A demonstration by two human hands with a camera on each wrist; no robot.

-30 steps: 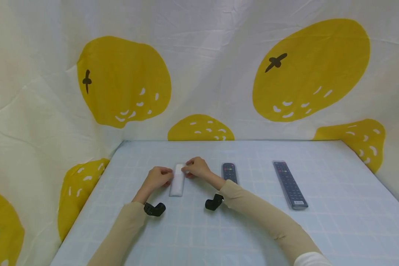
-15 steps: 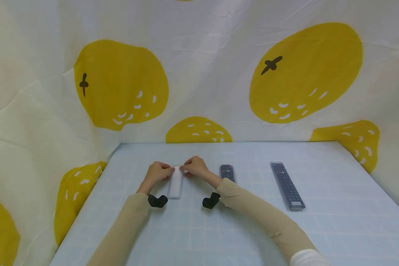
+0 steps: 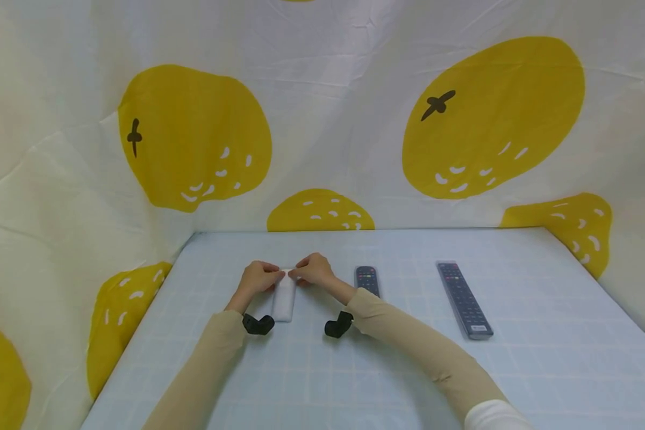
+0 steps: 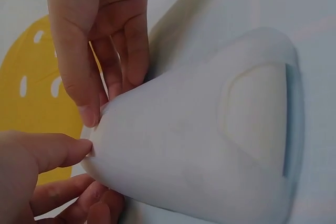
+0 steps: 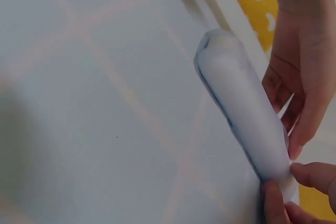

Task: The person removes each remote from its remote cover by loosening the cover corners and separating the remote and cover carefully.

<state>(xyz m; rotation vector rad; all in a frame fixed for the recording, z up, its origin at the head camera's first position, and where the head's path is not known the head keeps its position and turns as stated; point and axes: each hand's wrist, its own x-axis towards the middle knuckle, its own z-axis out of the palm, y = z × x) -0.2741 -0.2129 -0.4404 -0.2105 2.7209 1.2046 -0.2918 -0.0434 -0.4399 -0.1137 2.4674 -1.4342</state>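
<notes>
a hand has little way in at the far end of the white device (image 3: 284, 301): the left hand (image 3: 258, 276) and right hand (image 3: 315, 269) hold it from both sides, fingertips almost meeting. its near end is reachable through the gap between the left camera (image 3: 258, 325) and right camera (image 3: 338, 325) on the wrists. the right sleeve (image 3: 424, 346) bars the near approach to the small dark remote (image 3: 366, 279), leaving its far end accessible. free table (image 3: 411, 257) lies between that remote and the long remote (image 3: 464, 300), which is approachable from either side. hanging cloth (image 3: 338, 137) walls off the far edge.
</notes>
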